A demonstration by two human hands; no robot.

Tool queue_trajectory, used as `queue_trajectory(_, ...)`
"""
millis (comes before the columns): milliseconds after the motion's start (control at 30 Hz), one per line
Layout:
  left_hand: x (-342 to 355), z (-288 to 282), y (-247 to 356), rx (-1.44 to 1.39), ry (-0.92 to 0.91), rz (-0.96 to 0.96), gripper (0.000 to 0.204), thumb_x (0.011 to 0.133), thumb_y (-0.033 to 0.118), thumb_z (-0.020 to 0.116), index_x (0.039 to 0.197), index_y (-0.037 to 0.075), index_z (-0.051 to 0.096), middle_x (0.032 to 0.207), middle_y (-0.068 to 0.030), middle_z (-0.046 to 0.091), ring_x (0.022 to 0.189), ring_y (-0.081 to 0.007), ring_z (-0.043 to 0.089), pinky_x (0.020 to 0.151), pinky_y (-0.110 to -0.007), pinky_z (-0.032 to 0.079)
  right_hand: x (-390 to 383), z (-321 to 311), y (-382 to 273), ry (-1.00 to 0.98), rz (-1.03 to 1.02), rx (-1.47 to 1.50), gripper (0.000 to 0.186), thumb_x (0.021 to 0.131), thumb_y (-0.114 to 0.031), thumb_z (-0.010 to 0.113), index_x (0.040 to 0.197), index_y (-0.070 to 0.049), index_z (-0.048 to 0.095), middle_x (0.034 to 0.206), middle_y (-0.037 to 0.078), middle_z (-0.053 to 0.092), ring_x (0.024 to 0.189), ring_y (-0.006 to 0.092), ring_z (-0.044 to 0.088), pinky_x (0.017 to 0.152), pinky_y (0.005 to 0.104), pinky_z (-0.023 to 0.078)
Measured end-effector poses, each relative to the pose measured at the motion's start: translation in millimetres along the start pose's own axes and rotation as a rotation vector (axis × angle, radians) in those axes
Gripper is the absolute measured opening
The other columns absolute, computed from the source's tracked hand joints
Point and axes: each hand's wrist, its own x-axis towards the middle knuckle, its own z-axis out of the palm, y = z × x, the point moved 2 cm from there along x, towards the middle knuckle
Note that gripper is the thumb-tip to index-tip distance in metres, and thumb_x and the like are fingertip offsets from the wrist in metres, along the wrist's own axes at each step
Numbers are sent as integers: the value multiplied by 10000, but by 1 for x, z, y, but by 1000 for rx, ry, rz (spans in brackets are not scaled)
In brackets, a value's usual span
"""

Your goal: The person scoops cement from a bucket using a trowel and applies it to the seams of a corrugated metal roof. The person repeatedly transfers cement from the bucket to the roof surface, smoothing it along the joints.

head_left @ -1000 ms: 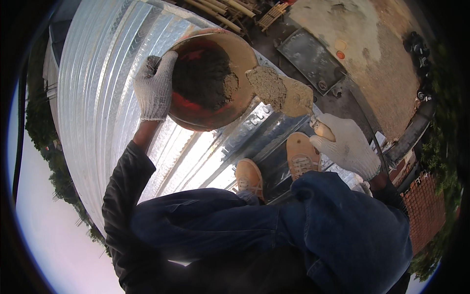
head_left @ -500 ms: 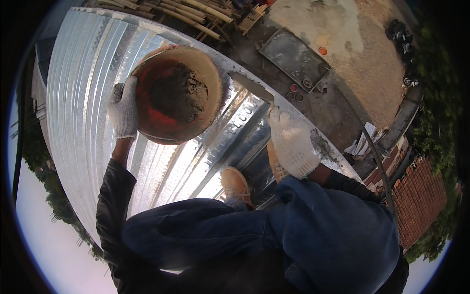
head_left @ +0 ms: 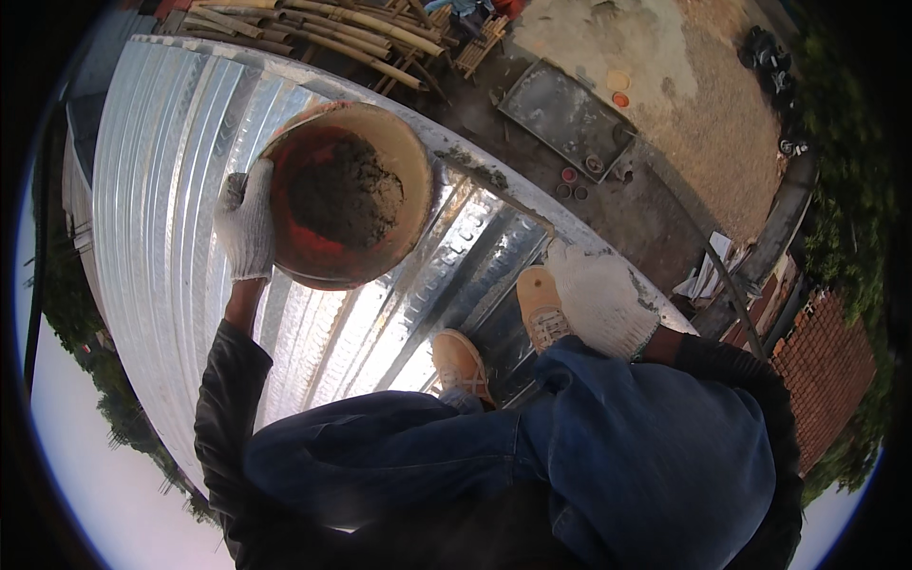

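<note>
A round bucket (head_left: 408, 204) with a worn tan and reddish inside stands on the ribbed metal sheeting, grey wet mortar (head_left: 347, 195) lying in it. My left hand (head_left: 247, 220), in a white knit glove, grips the bucket's left rim, thumb along the edge. My right hand (head_left: 600, 293), gloved too, is closed around a trowel (head_left: 530, 215) beside the concrete ledge (head_left: 579, 230). Its thin blade shows nearly edge-on along the ledge's inner side; the handle is hidden in my fist. Some mortar (head_left: 486, 175) sits on the ledge ahead of my right hand.
My shoes (head_left: 461, 364) rest on the shiny ribbed sheeting (head_left: 180, 190). Beyond the ledge the ground lies far below, with a rectangular mixing trough (head_left: 570, 119), small buckets (head_left: 568, 176) and bamboo poles (head_left: 351, 43). A brick wall (head_left: 825, 356) stands at the right.
My right hand has moved slightly right and nearer to me, and the trowel blade has turned from flat to nearly edge-on. Mortar now shows on the ledge. My left hand stays on the bucket.
</note>
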Motion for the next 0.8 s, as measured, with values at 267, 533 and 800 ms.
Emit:
queue_trajectory(267,1,6,18,158,-37,53,377,1096,331,798,876,32,733,795,39,651,784,-55,528,731,-282,489,-19,-6,37,266,85,498,479,944,-155,751,1399,-27,675,1208,208,731,1030,415,767,873,518,631)
queue_trajectory(533,1,6,18,252,-49,105,405,1100,316,782,859,11,670,792,34,593,792,-63,491,721,-287,462,57,84,43,707,-272,433,484,950,-152,757,1413,-30,691,1098,194,760,925,402,767,790,490,634)
queue_trajectory(800,5,10,19,244,-66,98,400,1103,297,777,843,22,645,795,47,567,813,-62,486,745,-278,459,26,33,37,179,-26,402,374,938,-144,762,1283,-38,663,1043,147,747,916,340,776,764,450,607)
